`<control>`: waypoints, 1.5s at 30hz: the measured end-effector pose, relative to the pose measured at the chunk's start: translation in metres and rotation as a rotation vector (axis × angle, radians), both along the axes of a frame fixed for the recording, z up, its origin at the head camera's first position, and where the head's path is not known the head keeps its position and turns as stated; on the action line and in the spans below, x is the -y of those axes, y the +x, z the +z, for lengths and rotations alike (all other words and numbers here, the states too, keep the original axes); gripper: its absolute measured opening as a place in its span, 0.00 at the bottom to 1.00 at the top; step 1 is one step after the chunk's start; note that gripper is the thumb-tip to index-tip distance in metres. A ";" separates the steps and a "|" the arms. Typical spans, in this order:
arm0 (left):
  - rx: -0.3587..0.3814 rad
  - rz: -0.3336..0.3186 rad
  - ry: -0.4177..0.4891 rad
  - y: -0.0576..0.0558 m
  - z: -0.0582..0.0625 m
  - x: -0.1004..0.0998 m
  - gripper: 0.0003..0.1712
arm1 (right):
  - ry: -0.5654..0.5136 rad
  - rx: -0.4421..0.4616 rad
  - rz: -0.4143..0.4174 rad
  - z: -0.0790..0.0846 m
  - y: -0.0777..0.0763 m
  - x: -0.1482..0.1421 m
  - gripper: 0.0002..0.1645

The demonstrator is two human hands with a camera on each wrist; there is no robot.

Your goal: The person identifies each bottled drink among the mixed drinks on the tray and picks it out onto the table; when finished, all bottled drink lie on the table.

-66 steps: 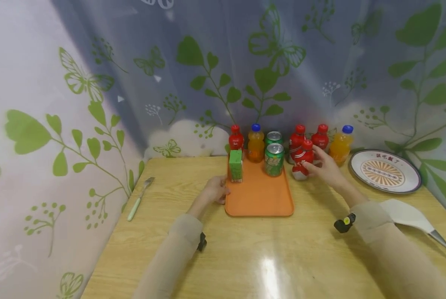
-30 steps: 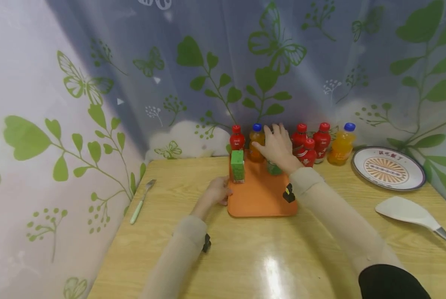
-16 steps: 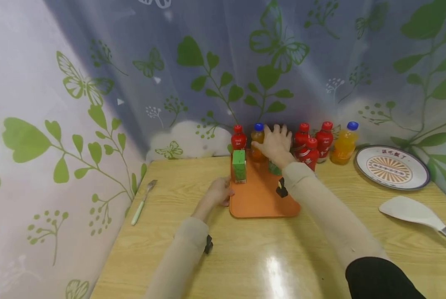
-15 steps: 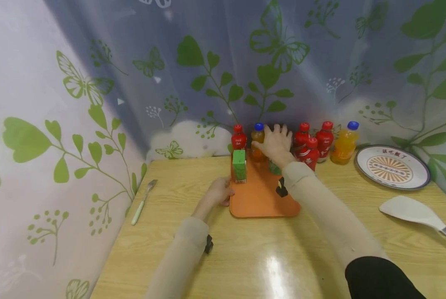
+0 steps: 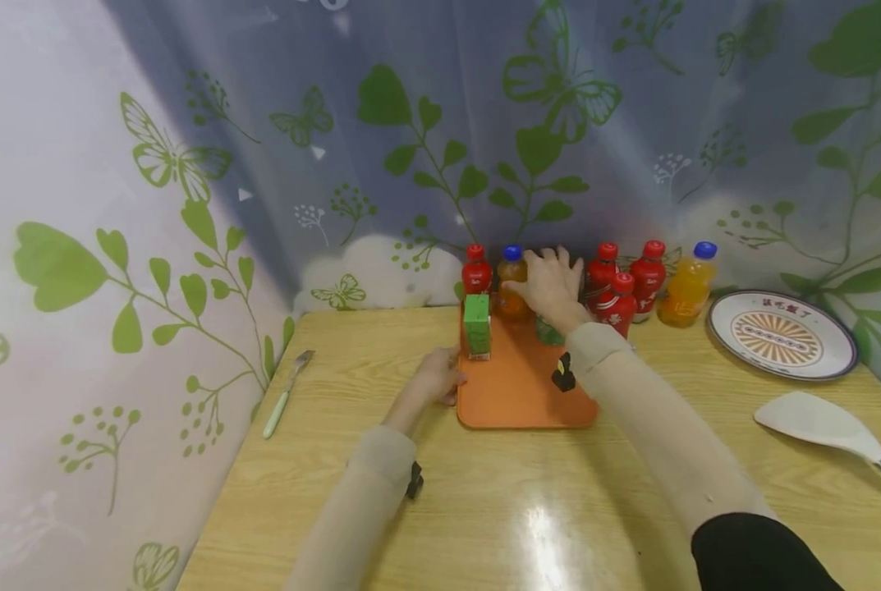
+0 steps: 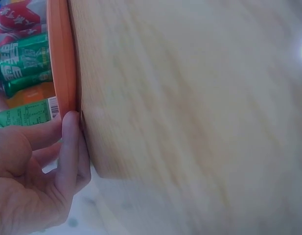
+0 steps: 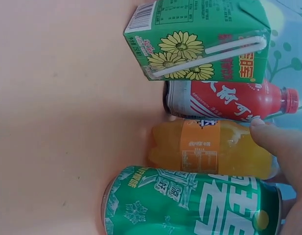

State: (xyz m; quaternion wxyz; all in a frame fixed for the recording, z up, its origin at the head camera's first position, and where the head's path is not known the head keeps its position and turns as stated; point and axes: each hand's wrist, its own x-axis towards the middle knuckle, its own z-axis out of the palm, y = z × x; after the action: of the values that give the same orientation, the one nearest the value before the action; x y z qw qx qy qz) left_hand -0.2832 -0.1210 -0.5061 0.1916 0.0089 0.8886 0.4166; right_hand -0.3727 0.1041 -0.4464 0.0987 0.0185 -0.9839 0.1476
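Note:
At the left rim of the orange tray point(image 5: 526, 402), my left hand point(image 5: 436, 376) pinches the edge; the left wrist view shows its fingers point(image 6: 70, 132) against the outer wall. My right hand point(image 5: 553, 283) reaches over the tray's back, fingers spread above the green soda cans, which it mostly hides. In the right wrist view its thumb lies at the neck end of an orange soda bottle point(image 7: 199, 147), and a green can point(image 7: 190, 205) stands in front of its fingers. A green drink carton point(image 5: 477, 324) and a red cola bottle point(image 5: 477, 271) stand at the tray's left side.
Right of the tray stand red cola bottles point(image 5: 617, 308) and another orange soda bottle point(image 5: 685, 287). A patterned plate point(image 5: 782, 335) and a white spatula point(image 5: 817, 423) lie farther right. A fork point(image 5: 288, 394) lies at the left. A curtain hangs behind the table.
My right hand has let go of a red cola bottle beside the tray and moved left over the cans, where it has stayed almost still. My left hand keeps its place on the rim.

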 end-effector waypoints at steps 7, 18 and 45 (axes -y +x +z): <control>0.005 0.001 -0.002 -0.001 0.001 -0.001 0.41 | -0.017 -0.081 0.034 0.003 0.002 -0.002 0.48; 0.002 -0.019 0.008 -0.002 0.001 0.001 0.41 | -0.067 -0.275 0.100 0.010 0.016 -0.001 0.46; 0.001 -0.016 0.020 0.001 -0.003 0.001 0.41 | -0.762 -0.061 0.256 0.038 0.052 0.003 0.40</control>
State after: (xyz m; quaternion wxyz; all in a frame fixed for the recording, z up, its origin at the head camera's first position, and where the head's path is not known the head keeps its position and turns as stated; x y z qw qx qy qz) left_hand -0.2820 -0.1223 -0.5086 0.1953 0.0176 0.8841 0.4241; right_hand -0.3211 0.1015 -0.4087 0.1086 0.1075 -0.8451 0.5124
